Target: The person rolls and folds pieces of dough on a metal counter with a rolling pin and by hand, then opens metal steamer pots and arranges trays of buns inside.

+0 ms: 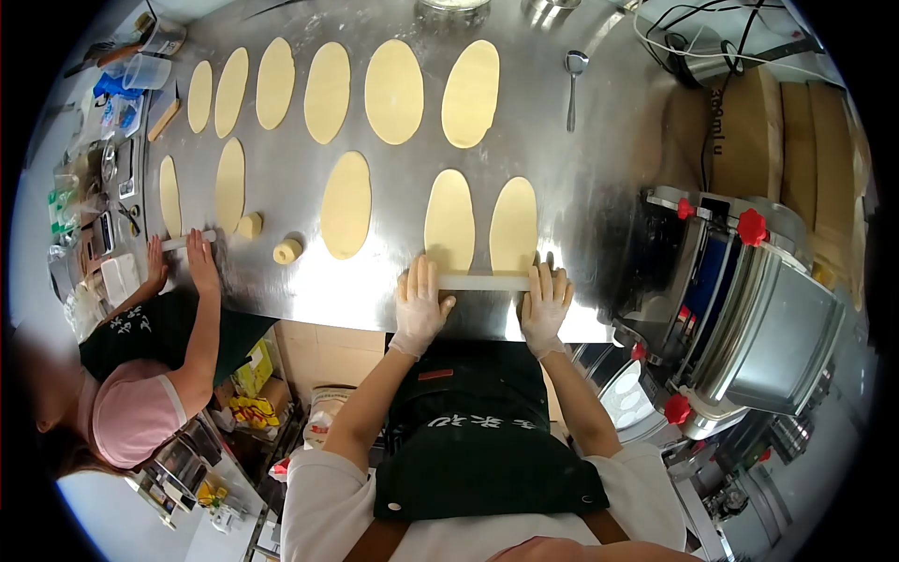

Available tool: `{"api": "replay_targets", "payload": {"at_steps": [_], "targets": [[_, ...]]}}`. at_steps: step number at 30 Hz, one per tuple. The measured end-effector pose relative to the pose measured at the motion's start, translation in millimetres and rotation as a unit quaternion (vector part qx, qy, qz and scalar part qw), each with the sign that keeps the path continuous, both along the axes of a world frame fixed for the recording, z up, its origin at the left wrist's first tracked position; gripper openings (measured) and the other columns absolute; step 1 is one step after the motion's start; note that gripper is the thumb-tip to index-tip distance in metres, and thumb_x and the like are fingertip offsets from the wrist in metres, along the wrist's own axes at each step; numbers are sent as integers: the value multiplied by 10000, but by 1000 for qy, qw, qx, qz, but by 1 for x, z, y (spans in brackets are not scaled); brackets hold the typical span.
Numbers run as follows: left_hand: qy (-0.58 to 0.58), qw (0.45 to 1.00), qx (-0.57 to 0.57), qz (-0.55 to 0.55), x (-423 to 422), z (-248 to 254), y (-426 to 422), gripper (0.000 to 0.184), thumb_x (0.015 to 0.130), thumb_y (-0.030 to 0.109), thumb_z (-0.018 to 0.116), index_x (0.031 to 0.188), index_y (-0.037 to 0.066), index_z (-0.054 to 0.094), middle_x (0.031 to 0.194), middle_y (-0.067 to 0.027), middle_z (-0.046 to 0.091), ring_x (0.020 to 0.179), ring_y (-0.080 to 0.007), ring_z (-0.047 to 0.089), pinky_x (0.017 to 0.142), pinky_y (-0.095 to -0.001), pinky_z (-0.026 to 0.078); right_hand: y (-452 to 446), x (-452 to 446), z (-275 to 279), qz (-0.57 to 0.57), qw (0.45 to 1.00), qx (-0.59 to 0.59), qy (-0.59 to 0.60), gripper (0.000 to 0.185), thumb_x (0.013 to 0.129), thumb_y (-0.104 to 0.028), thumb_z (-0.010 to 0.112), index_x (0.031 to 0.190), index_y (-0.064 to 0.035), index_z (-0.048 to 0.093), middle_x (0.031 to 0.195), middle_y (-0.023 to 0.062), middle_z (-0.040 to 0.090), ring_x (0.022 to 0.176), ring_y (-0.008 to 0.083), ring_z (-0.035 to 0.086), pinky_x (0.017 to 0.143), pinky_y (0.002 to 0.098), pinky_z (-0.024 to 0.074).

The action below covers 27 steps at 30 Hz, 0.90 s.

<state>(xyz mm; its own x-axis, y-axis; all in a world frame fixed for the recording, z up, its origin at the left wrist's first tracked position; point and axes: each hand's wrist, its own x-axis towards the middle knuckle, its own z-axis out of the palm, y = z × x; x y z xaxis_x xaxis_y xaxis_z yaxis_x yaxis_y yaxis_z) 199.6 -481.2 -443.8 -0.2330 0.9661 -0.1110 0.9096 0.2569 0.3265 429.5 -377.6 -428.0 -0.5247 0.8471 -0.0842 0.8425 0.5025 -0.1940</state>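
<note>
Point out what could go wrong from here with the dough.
At the rolling pin, the left sheet lies beside the right sheet with a narrow gap; further rolling might make them touch. The pin lies near the front edge of the table, so pulling back could overrun it. The left hand and right hand rest at opposite ends; uneven pressure could skew the dough.

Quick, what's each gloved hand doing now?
Left hand, in a translucent glove: open, on the left end of the white cylindrical rolling pin.
Right hand: open, on the other end.
</note>
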Motion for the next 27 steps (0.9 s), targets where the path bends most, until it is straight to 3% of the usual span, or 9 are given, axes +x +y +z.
{"api": "replay_targets", "payload": {"at_steps": [8, 17, 18, 19, 20, 21, 22, 24, 27], "targets": [[-6, 999, -17, -42, 9, 14, -37, 811, 756, 285, 773, 1409, -19, 400, 1442, -176, 438, 1349, -336, 410, 1067, -489, 371, -28, 13, 12, 26, 997, 65, 23, 493, 809, -72, 644, 1294, -76, 562, 1320, 123, 525, 1209, 373, 501, 1037, 499, 385], [29, 989, 134, -63, -12, 7, -8, 584, 797, 47, 597, 1372, 137, 549, 1184, -71, 541, 1128, -268, 509, 996, -431, 426, 4, 12, -1, 83, 987, 69, 119, 451, 769, -78, 648, 1219, -96, 630, 1117, 77, 578, 1090, 299, 550, 961, 490, 421], [50, 992, 91, -68, -15, 12, 3, 643, 801, 32, 559, 1436, 83, 473, 1286, -103, 516, 1202, -301, 485, 1039, -449, 405, 23, 4, 7, 88, 986, 66, 126, 437, 785, -83, 643, 1222, -90, 628, 1142, 78, 579, 1107, 304, 546, 975, 497, 416], [55, 994, 72, -54, -18, 15, 18, 649, 816, 62, 570, 1451, 57, 437, 1335, -121, 489, 1243, -316, 461, 1060, -461, 388, 39, -1, 10, 91, 985, 62, 132, 424, 800, -88, 638, 1224, -85, 625, 1166, 80, 580, 1124, 309, 543, 989, 505, 412], [60, 996, 55, -40, -21, 17, 37, 663, 831, 92, 582, 1466, 31, 401, 1384, -139, 462, 1283, -331, 436, 1081, -473, 372, 47, -1, -6, 77, 994, 46, 67, 492, 845, -167, 635, 1321, -65, 564, 1342, 112, 532, 1278, 359, 466, 1081, 541, 338], [67, 997, 43, -24, -25, 17, 55, 685, 846, 122, 594, 1481, 4, 365, 1432, -156, 436, 1324, -345, 412, 1102, -484, 355, 57, -9, -3, 57, 997, 33, 46, 534, 852, -202, 637, 1356, -60, 530, 1394, 117, 495, 1319, 373, 423, 1107, 549, 300], [18, 1000, -15, -11, -25, 12, 60, 797, 865, 282, 654, 1490, -53, 290, 1540, -199, 322, 1428, -374, 301, 1148, -515, 291, 64, -20, -1, 36, 999, 19, 24, 580, 859, -237, 640, 1391, -55, 496, 1445, 122, 458, 1361, 388, 380, 1133, 557, 262], [28, 999, -39, -4, -32, 8, 82, 862, 854, 375, 676, 1496, -45, 282, 1559, -208, 291, 1451, -378, 262, 1160, -525, 267, 80, -37, 3, -3, 999, -33, -36, 748, 860, -371, 637, 1486, -54, 377, 1556, 125, 343, 1447, 419, 254, 1180, 571, 164], [35, 998, -46, 2, -48, 21, 123, 911, 840, 420, 694, 1501, -42, 271, 1573, -224, 263, 1465, -394, 232, 1169, -542, 240, 119, -62, 10, -1, 997, 43, -58, 743, 874, -407, 614, 1486, -59, 379, 1555, 119, 345, 1438, 411, 274, 1176, 575, 177]]}}
